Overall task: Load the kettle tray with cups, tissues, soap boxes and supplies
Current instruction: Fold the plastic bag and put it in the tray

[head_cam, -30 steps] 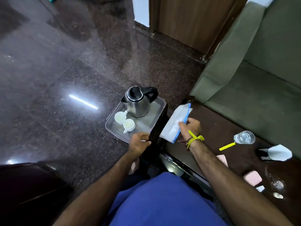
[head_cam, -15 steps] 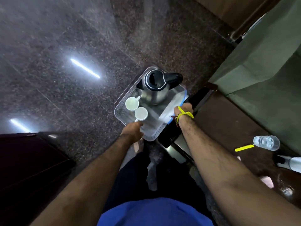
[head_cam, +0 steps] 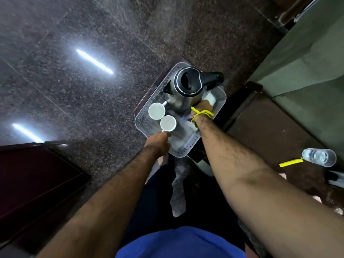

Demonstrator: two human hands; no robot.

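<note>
A clear tray [head_cam: 144, 117] with a dotted rim rests on a small dark stand. On it stand a steel kettle [head_cam: 188, 86] with a black lid and handle, and two white cups [head_cam: 156, 111] [head_cam: 168, 123] side by side on the tray's left. My left hand [head_cam: 158, 144] grips the tray's near edge, just below the nearer cup. My right hand [head_cam: 203, 107], with a yellow band at the wrist, lies over a white tissue pack [head_cam: 211, 97] with blue trim, which sits on the tray's right side beside the kettle. The fingers are hidden.
A brown low table [head_cam: 275, 138] on the right carries an upturned glass [head_cam: 319, 157] and a yellow strip [head_cam: 289, 162]. Behind it is a green sofa [head_cam: 307, 62]. A dark cabinet [head_cam: 28, 183] stands at the left. The floor is polished dark stone.
My right hand brought the tissue pack from beside the tray down onto its right side, next to the kettle. My head tilted down and closer. The left hand stayed on the tray's edge.
</note>
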